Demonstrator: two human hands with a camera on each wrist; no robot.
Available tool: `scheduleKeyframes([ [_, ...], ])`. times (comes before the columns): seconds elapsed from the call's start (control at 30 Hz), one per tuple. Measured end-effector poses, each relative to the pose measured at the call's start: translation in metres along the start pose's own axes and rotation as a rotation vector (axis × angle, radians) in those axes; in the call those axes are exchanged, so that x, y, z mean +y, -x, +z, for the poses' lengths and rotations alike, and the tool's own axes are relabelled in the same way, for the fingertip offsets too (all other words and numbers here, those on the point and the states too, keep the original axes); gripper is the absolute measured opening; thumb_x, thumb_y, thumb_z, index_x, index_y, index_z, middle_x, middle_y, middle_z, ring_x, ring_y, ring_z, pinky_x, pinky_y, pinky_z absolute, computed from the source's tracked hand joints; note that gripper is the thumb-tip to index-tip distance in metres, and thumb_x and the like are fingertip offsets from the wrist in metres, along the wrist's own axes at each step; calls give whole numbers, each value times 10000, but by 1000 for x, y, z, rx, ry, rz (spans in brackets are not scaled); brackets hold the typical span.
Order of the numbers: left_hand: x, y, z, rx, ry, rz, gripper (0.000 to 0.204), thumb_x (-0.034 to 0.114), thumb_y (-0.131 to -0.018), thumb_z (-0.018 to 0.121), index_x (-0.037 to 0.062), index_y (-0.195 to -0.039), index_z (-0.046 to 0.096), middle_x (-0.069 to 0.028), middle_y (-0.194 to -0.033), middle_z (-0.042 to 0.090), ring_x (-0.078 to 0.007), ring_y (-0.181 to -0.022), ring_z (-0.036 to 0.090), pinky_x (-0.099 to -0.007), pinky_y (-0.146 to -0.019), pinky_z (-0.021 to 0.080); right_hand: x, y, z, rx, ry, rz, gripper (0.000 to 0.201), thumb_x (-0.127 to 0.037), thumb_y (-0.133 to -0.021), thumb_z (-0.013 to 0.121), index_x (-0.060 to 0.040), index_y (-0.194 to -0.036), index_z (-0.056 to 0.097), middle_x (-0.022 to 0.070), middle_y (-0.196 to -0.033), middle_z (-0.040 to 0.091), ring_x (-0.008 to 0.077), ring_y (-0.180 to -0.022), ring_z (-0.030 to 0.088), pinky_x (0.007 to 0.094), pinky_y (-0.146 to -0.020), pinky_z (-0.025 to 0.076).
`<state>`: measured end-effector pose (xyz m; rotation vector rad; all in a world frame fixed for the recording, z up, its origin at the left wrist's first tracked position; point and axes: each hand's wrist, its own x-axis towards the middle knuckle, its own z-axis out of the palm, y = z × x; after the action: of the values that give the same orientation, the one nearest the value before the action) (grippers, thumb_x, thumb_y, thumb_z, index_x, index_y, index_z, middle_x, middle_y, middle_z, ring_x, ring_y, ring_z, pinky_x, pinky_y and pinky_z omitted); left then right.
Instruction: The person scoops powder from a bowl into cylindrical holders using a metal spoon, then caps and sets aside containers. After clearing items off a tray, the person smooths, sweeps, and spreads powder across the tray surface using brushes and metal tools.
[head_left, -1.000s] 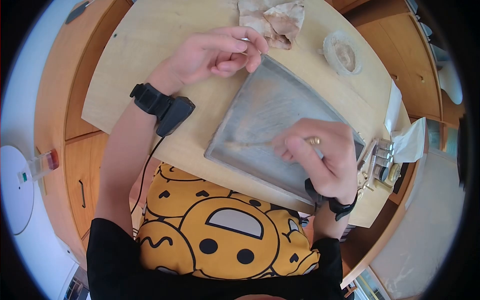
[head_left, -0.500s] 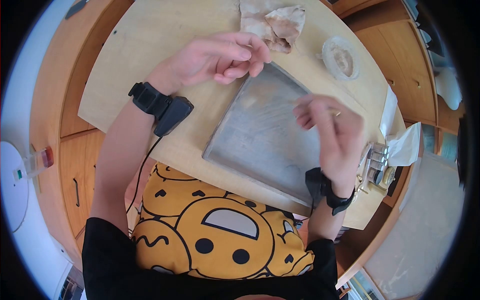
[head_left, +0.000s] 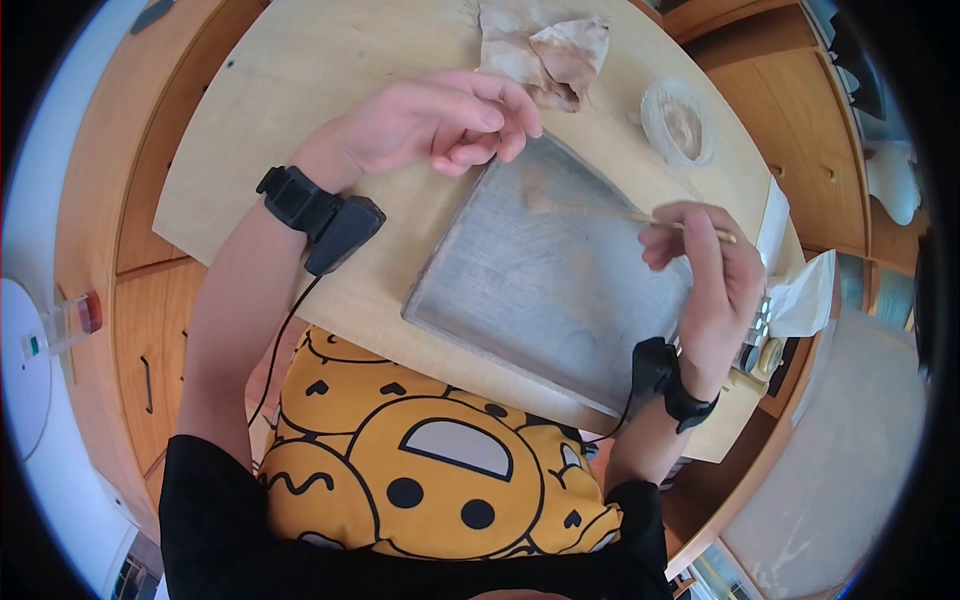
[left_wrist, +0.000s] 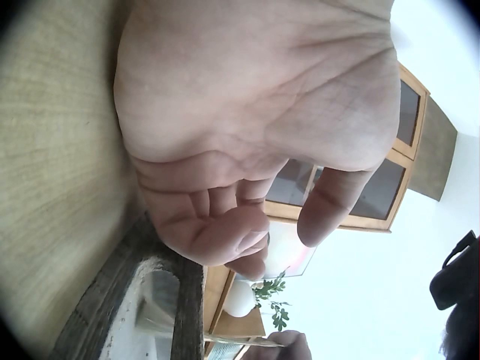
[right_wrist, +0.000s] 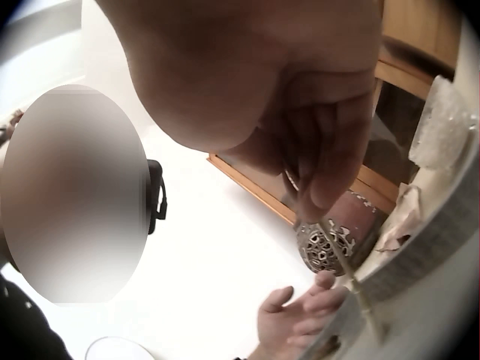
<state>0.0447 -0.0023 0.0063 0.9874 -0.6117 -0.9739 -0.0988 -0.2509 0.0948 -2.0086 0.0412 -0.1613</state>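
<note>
The brush (head_left: 605, 211) is pinched far back by the right hand (head_left: 715, 270), likely for lightness, while the left hand (head_left: 430, 125), clamping nothing, perhaps steadies the tray (head_left: 530, 270) at twelve o'clock.

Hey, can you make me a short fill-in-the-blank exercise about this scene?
1. The person's ____ hand holds the brush.
2. The tray is coloured ____.
3. In the head view, the crumpled sheet lies to the ____ of the clear bowl.
4. The person's sleeves are ____.

Missing words: right; gray; left; black.
</note>
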Motion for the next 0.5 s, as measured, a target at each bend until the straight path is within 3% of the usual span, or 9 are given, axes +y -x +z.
scheduleKeyframes([
  [0.1,-1,1,1,0,-7,-12,388,272,-898,543,-11,-1163,532,-67,-904,552,-46,-617,409,-184,-484,320,-4,6,-1,-368,-163,-63,211,-63,-980,517,65,-926,677,105,-790,695,149,-657,652,264,-596,510],
  [0.2,0,0,3,12,-17,-17,389,280,-901,541,-9,-1162,532,-65,-902,552,-45,-616,409,-185,-487,321,-2,2,11,-486,-42,-89,204,-55,-974,522,57,-907,679,101,-779,695,149,-665,658,265,-593,509],
  [0.23,0,0,4,22,-25,-13,391,284,-903,540,-8,-1162,531,-64,-902,552,-44,-615,409,-184,-488,321,-2,3,11,-485,-47,-83,204,-55,-974,522,57,-907,679,101,-779,695,149,-665,658,265,-593,509],
  [0.33,1,0,6,15,-34,-11,396,286,-897,543,-8,-1163,531,-63,-901,552,-46,-613,407,-181,-489,318,-4,2,4,-9,26,12,215,-52,-970,512,72,-912,677,112,-752,687,179,-644,660,280,-589,510],
  [0.4,2,0,6,29,-29,-19,392,276,-893,541,-8,-1163,531,-62,-902,551,-46,-610,401,-182,-489,318,-6,5,-1,-105,-73,-50,207,-62,-969,532,82,-926,674,127,-767,695,184,-634,658,278,-581,508],
  [0.47,2,0,7,37,-19,-54,389,267,-889,538,-9,-1163,531,-61,-903,550,-46,-607,395,-182,-489,319,-8,10,11,-423,-211,-178,165,-63,-943,587,73,-907,673,136,-769,695,191,-598,633,286,-566,499],
  [0.5,3,-1,6,32,-27,-45,390,258,-882,537,-9,-1166,530,-60,-904,549,-46,-610,391,-185,-489,320,-6,12,20,-455,-212,-197,124,-66,-906,642,51,-881,675,133,-755,682,224,-574,615,302,-555,493],
])
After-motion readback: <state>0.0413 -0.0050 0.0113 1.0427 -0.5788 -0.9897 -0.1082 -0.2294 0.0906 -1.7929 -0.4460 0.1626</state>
